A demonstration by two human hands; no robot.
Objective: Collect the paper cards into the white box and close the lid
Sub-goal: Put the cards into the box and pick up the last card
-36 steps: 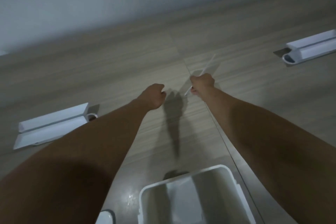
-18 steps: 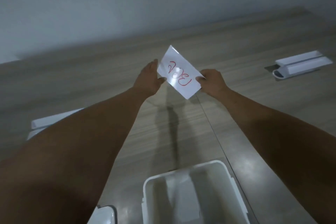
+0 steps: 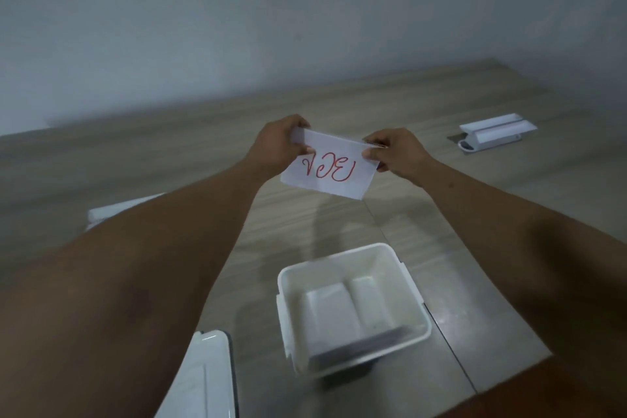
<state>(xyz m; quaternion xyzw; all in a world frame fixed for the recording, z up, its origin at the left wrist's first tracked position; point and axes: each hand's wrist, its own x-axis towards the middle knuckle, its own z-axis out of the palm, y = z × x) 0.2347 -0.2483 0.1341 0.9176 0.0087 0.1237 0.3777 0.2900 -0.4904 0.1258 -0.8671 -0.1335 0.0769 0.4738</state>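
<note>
I hold a card (image 3: pixel 330 170) up in front of me, my left hand (image 3: pixel 281 142) pinching its top left corner and my right hand (image 3: pixel 393 153) pinching the top right, so the sheet hangs flat and the red writing faces me. It is in the air, well above the table (image 3: pixel 475 214) and beyond the box (image 3: pixel 353 309), which sits open below between my forearms with what look like cards already lying inside. The lid (image 3: pixel 203 380) lies just left of the box, kept close for closing. Holding both corners should keep the card from curling as I lower it in.
</note>
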